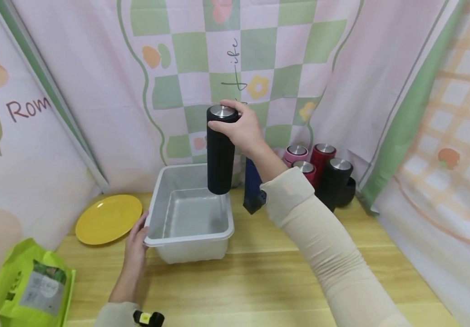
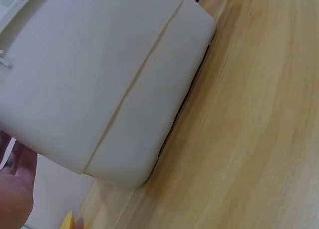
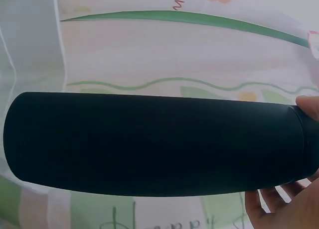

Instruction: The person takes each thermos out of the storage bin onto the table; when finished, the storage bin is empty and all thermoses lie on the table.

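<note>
My right hand (image 1: 243, 127) grips a black thermos (image 1: 220, 159) near its steel-topped lid. The bottle hangs nearly upright over the right part of a grey plastic tub (image 1: 190, 250), clear of its floor. From the right wrist, the dark thermos (image 3: 154, 144) spans the view, with the fingers and thumb of the right hand (image 3: 289, 204) around its lid end. My left hand (image 1: 136, 243) holds the tub by its left rim. In the left wrist view the left hand (image 2: 17, 189) shows only partly, beside the tub's pale wall (image 2: 94, 79).
Several thermoses, among them a pink one (image 1: 297, 152), a red one (image 1: 324, 156) and a black one (image 1: 334, 181), stand at the back right. A dark blue object (image 1: 253, 188) is partly hidden by the right arm. Left lie a yellow plate (image 1: 108, 220) and a green bag (image 1: 34, 281).
</note>
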A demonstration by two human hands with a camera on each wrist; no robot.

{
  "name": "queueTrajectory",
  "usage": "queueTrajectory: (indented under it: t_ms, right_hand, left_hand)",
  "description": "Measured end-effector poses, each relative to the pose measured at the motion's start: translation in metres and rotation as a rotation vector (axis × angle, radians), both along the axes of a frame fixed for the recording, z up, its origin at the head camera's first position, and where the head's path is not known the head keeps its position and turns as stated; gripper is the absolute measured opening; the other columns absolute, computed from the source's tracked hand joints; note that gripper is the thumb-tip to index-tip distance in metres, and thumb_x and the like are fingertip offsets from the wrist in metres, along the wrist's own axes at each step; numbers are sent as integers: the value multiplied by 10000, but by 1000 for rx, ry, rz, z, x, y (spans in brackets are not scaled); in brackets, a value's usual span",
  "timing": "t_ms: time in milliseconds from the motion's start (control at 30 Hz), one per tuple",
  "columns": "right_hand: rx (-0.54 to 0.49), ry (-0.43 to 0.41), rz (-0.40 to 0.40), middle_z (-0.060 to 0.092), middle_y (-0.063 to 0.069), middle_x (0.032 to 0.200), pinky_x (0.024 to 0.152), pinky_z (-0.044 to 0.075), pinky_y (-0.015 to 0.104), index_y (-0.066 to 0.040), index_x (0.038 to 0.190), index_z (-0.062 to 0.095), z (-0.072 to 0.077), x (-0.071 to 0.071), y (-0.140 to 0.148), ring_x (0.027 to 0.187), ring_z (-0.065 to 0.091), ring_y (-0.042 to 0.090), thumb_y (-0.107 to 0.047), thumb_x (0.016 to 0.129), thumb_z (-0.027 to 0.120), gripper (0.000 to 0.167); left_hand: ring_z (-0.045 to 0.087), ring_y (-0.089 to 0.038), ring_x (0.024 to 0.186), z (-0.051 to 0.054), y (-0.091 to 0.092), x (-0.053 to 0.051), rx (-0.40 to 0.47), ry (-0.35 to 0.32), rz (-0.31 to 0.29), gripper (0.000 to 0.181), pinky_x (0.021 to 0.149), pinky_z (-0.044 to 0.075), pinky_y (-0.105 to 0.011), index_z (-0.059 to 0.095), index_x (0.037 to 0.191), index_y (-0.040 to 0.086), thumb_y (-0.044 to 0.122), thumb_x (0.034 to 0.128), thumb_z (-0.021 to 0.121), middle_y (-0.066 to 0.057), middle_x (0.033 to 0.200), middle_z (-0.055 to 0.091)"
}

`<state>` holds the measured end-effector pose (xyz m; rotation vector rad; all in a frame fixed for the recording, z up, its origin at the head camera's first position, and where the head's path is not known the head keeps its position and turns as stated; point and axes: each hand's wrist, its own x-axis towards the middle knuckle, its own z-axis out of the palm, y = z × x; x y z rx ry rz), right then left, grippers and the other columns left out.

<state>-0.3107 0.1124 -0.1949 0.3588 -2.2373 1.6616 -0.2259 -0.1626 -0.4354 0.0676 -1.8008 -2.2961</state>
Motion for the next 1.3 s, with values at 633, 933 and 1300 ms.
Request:
queueTrajectory:
  t_ms: [633,933,1300]
  right_hand:
    - [136,-28,-149,494,67,1319,905,468,434,-192,1366,577,-27,21,54,1109,493,257,-280,795,810,623]
    - [210,-111,-206,445,76,1435,942,438,506,-228,1395,554,-61,23,65,1205,443,287,-350,801,795,652]
    - [242,-163,-239,447,119,1429,962,425,517,-196,1398,553,-101,17,73,1225,435,320,-315,812,790,643]
  left_hand:
    - [480,-66,1125,1,1,1,7,5,-1,462,891,442,-227,416,1484,86,128,1025,425,45,1394,459]
    - [499,-65,1100,0,1,-1,9,12,1,459,881,447,-225,425,1481,92,125,1023,431,80,1345,490]
    - [508,-55,1088,-2,2,-2,9,23,0,450,878,451,-222,437,1475,99,134,1026,432,98,1344,491]
